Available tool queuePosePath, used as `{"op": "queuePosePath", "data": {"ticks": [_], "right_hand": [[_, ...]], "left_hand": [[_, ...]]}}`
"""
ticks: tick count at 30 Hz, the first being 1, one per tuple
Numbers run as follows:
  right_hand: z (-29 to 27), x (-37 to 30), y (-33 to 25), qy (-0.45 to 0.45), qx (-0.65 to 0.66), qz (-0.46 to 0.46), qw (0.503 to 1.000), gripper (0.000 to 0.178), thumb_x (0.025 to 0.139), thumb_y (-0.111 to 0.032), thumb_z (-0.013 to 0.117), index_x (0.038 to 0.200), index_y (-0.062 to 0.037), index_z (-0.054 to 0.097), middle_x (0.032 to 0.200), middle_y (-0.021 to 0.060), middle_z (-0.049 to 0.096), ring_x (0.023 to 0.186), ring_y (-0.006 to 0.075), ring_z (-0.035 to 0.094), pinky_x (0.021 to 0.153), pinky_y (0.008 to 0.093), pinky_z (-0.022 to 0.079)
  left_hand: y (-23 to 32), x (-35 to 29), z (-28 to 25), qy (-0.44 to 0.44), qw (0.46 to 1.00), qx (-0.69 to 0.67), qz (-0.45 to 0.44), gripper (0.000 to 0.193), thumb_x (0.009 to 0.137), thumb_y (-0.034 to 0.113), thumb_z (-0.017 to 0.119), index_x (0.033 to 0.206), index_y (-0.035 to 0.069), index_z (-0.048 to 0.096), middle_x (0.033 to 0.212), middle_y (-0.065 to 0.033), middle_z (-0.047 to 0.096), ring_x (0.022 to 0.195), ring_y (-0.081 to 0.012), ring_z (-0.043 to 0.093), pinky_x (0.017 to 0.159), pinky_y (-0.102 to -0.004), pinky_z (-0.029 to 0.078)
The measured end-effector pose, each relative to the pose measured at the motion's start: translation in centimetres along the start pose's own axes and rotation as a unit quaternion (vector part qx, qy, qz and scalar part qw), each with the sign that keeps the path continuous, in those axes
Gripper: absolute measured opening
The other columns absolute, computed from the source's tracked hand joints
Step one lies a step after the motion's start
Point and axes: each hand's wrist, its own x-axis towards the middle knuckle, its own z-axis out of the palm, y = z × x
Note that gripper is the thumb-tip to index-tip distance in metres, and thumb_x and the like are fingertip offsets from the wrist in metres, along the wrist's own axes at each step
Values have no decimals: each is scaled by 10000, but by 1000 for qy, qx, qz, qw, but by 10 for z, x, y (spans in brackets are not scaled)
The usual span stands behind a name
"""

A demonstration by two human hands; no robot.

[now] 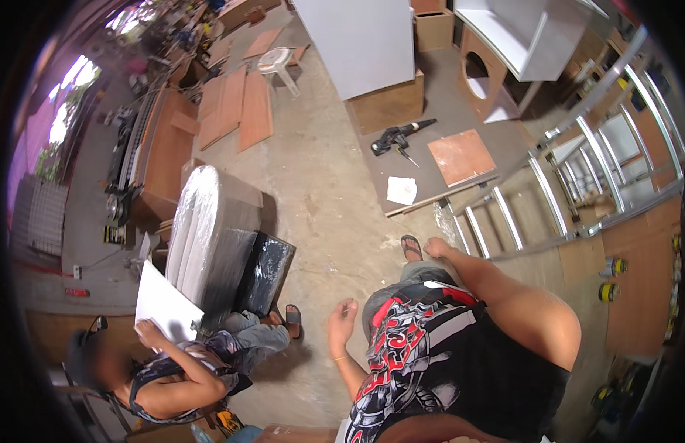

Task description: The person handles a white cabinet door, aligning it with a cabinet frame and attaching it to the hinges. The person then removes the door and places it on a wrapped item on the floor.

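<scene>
1. Concrete floor (320, 199): fisheye rim blacks out the corners.
2. White cabinet (361, 44): top cut off by upper edge.
3. Metal ladder (549, 196): right of the wearer, near end just beyond the right hand; far side runs into the dark rim.
4. Co-worker (187, 399): lower left, face blurred, one hand on a white board (167, 301).
5. Wrapped grey bundle (198, 236): glare on plastic, contents unclear.
6. Black power tool (394, 138): on grey surface, exact type unclear.
7. Left hand (344, 314): loosely curled over floor, nothing visible in it.
8. Right hand (436, 248): fingers curled under, can't tell if gripping; beside sandal (411, 248), foot partly hidden by shorts.
</scene>
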Motion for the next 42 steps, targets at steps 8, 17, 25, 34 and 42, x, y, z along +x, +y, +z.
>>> {"op": "queuePosePath", "data": {"ticks": [8,17,25,34,42], "right_hand": [[-58,58,-47,-56,-129,-173,975,393,830,-367,594,992,-51,763,1028,218,712,989,376,683,870,464,553],[-87,133,-52,-43,-165,-204,964,310,822,-287,592,946,-52,753,1005,218,706,958,396,679,830,477,550],[-75,155,38,59,20,-75,995,320,804,-313,603,871,-31,738,931,258,689,905,426,675,822,498,535],[-52,134,101,79,35,-57,995,393,778,-381,610,850,-14,733,933,237,697,838,441,670,762,482,548],[-4,166,123,17,-320,-227,920,346,925,-359,549,953,-62,724,966,204,717,914,384,677,867,471,521]], "left_hand": [[55,45,34,-12,998,-37,-39,517,945,422,657,1242,-1,636,1100,-172,717,996,-262,699,838,-355,539],[121,109,57,-35,998,-26,-46,509,941,422,669,1223,-2,641,1051,-161,723,946,-225,696,774,-331,536],[150,169,60,-108,992,66,-12,522,941,442,657,1220,1,638,1055,-178,722,978,-254,701,818,-355,536],[178,243,56,-197,966,141,95,475,926,441,656,1184,42,661,1045,-201,707,990,-335,697,861,-378,523],[197,293,10,-199,946,196,163,440,930,465,622,1089,58,679,972,-199,709,960,-377,679,833,-441,520]]}}
